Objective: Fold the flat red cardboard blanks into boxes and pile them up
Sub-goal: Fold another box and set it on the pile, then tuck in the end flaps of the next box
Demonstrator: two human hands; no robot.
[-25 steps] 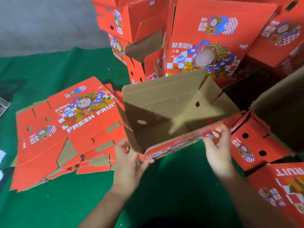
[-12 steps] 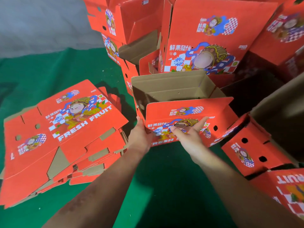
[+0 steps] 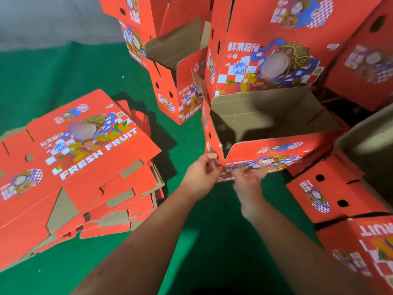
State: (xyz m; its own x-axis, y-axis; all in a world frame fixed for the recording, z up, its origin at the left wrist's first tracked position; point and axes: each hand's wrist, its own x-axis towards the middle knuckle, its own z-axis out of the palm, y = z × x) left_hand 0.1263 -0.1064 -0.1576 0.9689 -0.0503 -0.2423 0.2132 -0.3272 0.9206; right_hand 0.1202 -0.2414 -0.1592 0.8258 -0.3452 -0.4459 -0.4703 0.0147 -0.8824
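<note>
A folded red box (image 3: pixel 274 150) stands open-topped in the middle, its brown inside showing, among other folded boxes. My left hand (image 3: pixel 201 173) has its fingers curled at the box's lower left corner and seems to pinch a small red flap. My right hand (image 3: pixel 247 182) is blurred, just below the box's front wall, fingers loosely spread and touching or nearly touching it. A stack of flat red blanks (image 3: pixel 70 167) printed FRESH FRUIT lies on the left.
Folded red boxes are piled behind (image 3: pixel 268 45), at back left (image 3: pixel 174 77) and on the right (image 3: pixel 331 188). Everything rests on a green mat (image 3: pixel 191 241). A grey floor (image 3: pixel 53 20) shows at the top left.
The box has gone forward and now stands in front of the pile. Both hands have slid down to its lower front edge, the right hand moving fast and blurred.
</note>
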